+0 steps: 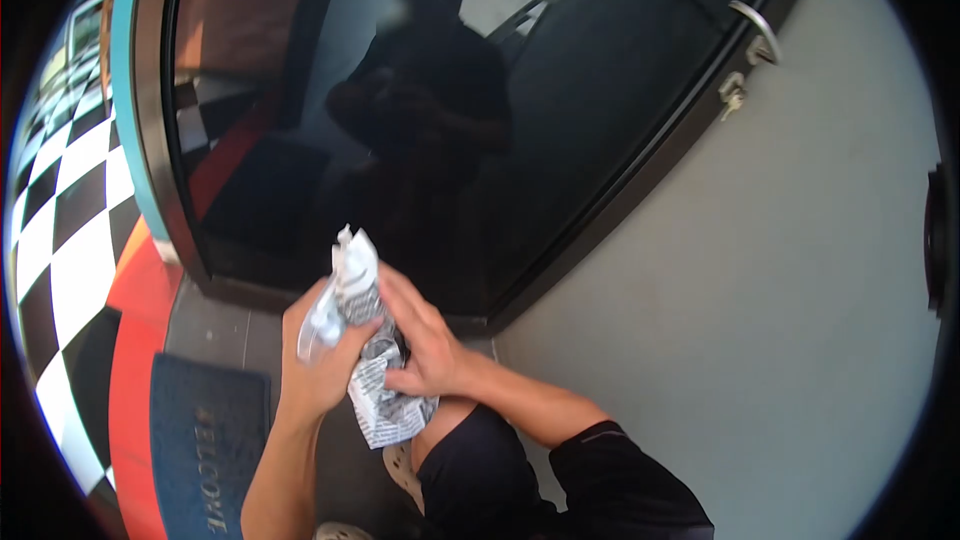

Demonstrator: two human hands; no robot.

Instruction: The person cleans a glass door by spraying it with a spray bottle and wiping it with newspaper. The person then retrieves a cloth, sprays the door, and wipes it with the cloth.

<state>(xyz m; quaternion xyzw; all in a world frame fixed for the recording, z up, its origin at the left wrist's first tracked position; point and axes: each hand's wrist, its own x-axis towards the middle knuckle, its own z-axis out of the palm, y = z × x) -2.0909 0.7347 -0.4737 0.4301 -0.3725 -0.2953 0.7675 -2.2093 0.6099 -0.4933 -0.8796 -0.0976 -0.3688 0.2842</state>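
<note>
A crumpled sheet of newspaper (385, 405) is held in front of my body, bunched into a long upright shape with a twisted white top. My left hand (318, 378) is closed around its left side, thumb across the front. Also in the left hand is a piece of clear plastic (318, 330), which looks like a small bag or wrapper. From the right, my right hand (428, 348) grips the newspaper, its fingers along the upper edge and thumb lower down. Something dark shows between the paper folds; I cannot make out what it is.
Ahead stands a dark glass door (400, 160) reflecting a person, with a metal handle (760, 30) and keys (733, 100) in its lock. A grey wall (720, 310) rises at right. On the left lie a welcome mat (205, 450), a red strip (135, 420) and checkered flooring (80, 270).
</note>
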